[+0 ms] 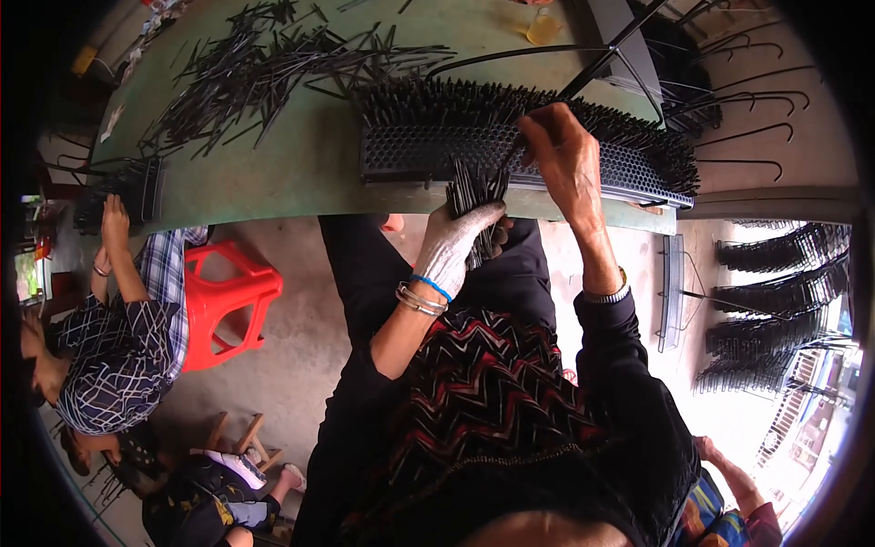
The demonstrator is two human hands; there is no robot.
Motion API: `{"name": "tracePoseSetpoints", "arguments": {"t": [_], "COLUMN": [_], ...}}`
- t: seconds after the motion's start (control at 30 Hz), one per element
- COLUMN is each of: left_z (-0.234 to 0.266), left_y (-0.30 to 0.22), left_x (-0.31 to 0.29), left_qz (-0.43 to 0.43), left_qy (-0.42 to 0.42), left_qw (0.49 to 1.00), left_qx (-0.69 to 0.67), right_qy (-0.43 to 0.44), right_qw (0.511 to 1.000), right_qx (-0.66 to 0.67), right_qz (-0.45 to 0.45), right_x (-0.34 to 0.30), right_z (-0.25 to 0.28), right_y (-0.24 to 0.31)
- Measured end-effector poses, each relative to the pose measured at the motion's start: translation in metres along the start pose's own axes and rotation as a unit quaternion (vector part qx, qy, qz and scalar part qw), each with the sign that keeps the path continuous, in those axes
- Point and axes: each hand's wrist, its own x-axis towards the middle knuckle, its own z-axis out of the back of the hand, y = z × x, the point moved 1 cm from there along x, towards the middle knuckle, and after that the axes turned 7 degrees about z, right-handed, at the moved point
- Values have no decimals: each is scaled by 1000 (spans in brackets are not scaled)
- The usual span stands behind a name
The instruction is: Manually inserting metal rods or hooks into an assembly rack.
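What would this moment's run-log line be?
Left hand: gloved, gripping bundle of black strips | Right hand: at perforated black rack, grip unclear | Loose strips: piled on green table

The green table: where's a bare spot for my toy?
There's bare green table between the loose black strips and the black rack, and another patch between those strips and the yellow container. It's crowded in the strip pile and at the rack, where the right hand is.

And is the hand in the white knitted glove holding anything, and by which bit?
The left hand holds a bundle of thin, straight black sticks around the middle, tips showing above.
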Motion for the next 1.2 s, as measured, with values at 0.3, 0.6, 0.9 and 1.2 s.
{"name": "tracePoseSetpoints", "arguments": {"t": [0.3, 0.6, 0.9, 1.2], "left_z": [0, 0, -3, -5], "left_y": [3, 3, 3, -1], "left_x": [3, 1, -2, -9], "left_qz": [2, 10, 13, -6], "left_qy": [1, 40, 50, 35], "left_qw": [998, 995, 992, 995], "left_qx": [-58, -88, -116, -93], "right_qy": [-158, -130, -87, 241], "right_qw": [959, 951, 911, 968], "right_qx": [-148, -202, -318, 44], "right_qz": [184, 196, 248, -54], "right_x": [22, 21, 27, -11], "right_z": [2, -3, -11, 13], "right_y": [-40, -40, -41, -12]}}
